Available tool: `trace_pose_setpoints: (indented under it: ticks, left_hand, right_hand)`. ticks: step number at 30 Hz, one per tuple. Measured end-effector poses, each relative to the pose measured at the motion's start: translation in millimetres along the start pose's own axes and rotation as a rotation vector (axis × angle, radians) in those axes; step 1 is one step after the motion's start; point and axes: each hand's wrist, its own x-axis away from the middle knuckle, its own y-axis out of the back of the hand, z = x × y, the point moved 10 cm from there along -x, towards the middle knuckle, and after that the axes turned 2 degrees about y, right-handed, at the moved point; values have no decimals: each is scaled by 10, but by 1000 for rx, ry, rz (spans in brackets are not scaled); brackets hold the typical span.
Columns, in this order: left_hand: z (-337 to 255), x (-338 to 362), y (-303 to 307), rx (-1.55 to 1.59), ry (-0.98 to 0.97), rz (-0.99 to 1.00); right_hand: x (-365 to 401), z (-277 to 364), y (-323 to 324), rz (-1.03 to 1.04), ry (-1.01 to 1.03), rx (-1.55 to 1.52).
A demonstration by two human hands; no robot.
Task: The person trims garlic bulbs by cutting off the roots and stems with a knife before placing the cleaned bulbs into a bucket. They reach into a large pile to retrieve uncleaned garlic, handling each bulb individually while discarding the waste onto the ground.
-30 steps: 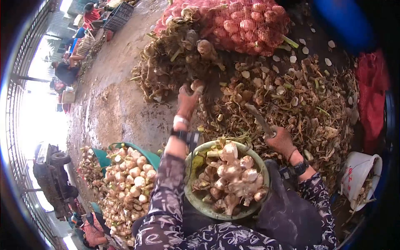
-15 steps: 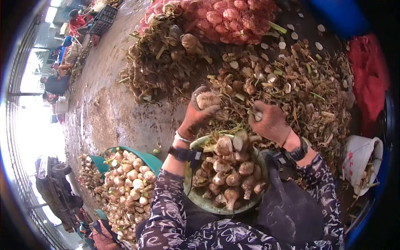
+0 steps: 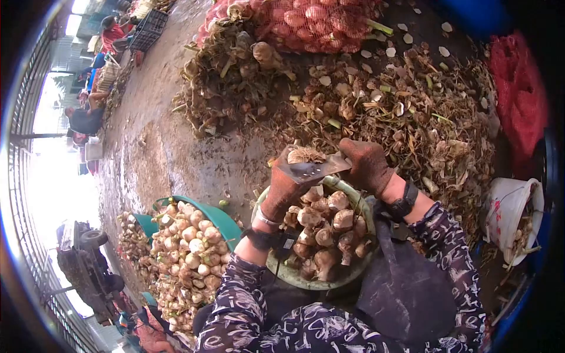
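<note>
My left hand (image 3: 285,189), in a soiled orange-brown glove, is closed around a garlic bulb (image 3: 307,155) with its root tuft facing up. My right hand (image 3: 368,166), gloved alike, grips a knife (image 3: 311,170) whose handle is hidden in the fist. Its flat blade, with small holes in it, lies across the near side of the bulb, against the left hand's fingers. Below both hands a round pale-green basin (image 3: 289,277) holds several trimmed garlic bulbs (image 3: 325,237).
To the left, a green tub (image 3: 219,222) lies tipped by a heap of cleaned garlic (image 3: 191,253). Ahead are untrimmed garlic (image 3: 232,82) and a red mesh sack (image 3: 306,23). Husk scraps (image 3: 412,129) and a white bucket (image 3: 505,215) are on the right. People (image 3: 85,119) sit far left.
My hands have come together above the basin. My right hand moved left, bringing the knife blade into view against the bulb. My left hand came lower and nearer. The view shifted slightly.
</note>
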Motion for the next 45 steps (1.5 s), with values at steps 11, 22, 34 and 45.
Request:
trace_pose_setpoints:
  ticks: [11, 22, 34, 45]
  left_hand:
    - [-1047, 455, -285, 344, -216, 504]
    - [-212, 147, 551, 673, -20, -252]
    - [512, 90, -163, 1697, 267, -586]
    - [255, 312, 231, 12, 168, 558]
  right_hand:
    - [336, -1607, -249, 256, -562, 223]
    - [578, -939, 78, 27, -542, -70]
    - [-262, 35, 988, -553, -148, -445]
    - [644, -1113, -372, 342, -661, -113]
